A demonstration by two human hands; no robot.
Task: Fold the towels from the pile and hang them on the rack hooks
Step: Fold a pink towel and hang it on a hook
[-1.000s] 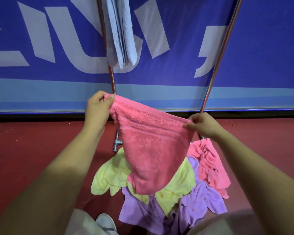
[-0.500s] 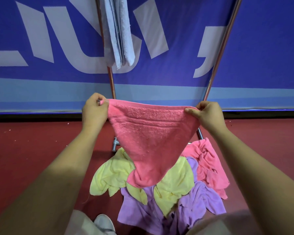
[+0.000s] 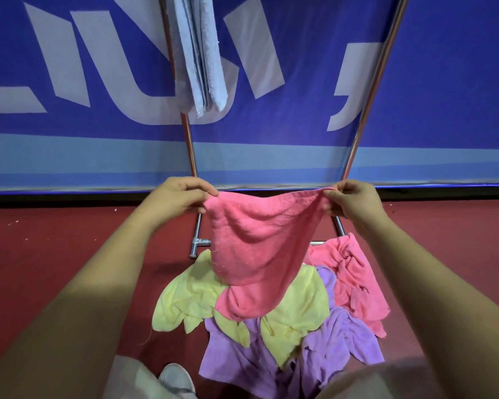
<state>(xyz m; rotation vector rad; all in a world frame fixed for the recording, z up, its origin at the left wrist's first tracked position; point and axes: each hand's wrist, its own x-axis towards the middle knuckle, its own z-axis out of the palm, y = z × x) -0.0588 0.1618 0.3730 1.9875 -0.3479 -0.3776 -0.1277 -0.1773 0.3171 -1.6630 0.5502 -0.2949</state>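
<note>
I hold a pink towel [image 3: 260, 243] stretched out in front of me. My left hand [image 3: 179, 197] pinches its left top corner and my right hand [image 3: 350, 201] pinches the right one. The cloth sags between them and its bottom tip touches the pile [image 3: 274, 321] of yellow, purple and pink towels on the floor. A light blue folded towel [image 3: 202, 53] hangs from the top of the metal rack [image 3: 366, 102]; the hooks are out of view above.
The rack's two chrome legs run down to feet on the red floor [image 3: 46, 254]. A blue banner with white letters [image 3: 271, 82] stands right behind the rack. My shoe [image 3: 176, 381] is at the bottom edge beside the pile.
Both hands have sunk lower and spread further apart, pulling the pink towel's top edge straighter. Its hanging tip now reaches down onto the pile.
</note>
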